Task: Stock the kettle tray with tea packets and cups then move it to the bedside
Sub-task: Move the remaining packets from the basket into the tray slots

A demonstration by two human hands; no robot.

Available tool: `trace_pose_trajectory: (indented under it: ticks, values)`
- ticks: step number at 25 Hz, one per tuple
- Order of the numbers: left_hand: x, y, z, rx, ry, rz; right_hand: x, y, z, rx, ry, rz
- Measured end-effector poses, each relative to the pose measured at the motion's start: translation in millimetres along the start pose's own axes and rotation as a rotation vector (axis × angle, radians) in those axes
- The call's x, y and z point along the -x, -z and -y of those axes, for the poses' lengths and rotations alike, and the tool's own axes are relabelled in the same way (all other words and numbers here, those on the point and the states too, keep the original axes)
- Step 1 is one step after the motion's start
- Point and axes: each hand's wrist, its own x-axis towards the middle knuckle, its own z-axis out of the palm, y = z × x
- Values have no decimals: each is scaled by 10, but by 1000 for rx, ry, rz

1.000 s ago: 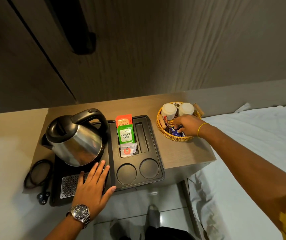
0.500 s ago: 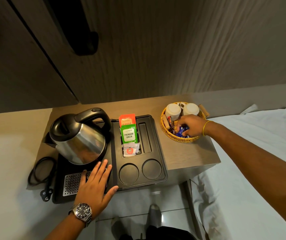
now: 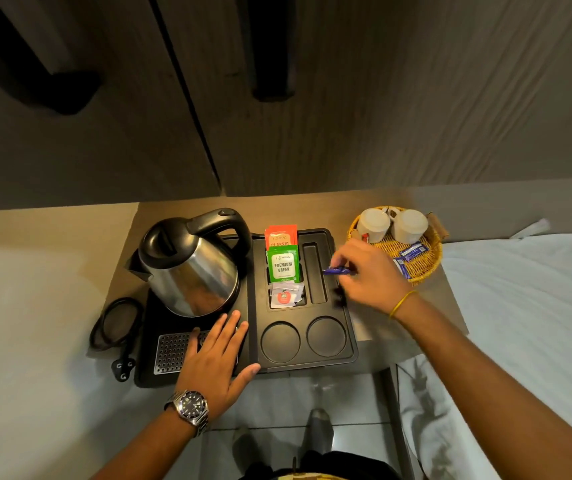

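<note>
The kettle tray sits mid-frame on the bench, the kettle on its left half. The left hand lies flat with fingers spread on the tray's lower left, beside the drip grille. The right hand is pinched on a blue packet over the narrow empty slot, right of the green tea packet and orange tea packet. A second ago this hand was in the wicker basket at the upper right; it has since crossed to the tray. Two cups stay in the basket.
</note>
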Motion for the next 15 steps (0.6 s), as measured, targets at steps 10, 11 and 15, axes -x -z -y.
trace_pose_trajectory:
  ticks: [10, 11, 15]
  values:
    - [7, -70, 44, 22, -3, -8, 94, -833, 159, 170, -143, 97]
    - [7, -79, 50, 22, -4, -6, 104, -836, 165, 160, -141, 101]
    - [6, -119, 73, 26, -10, -11, 166, -810, 206, 96, -170, 130]
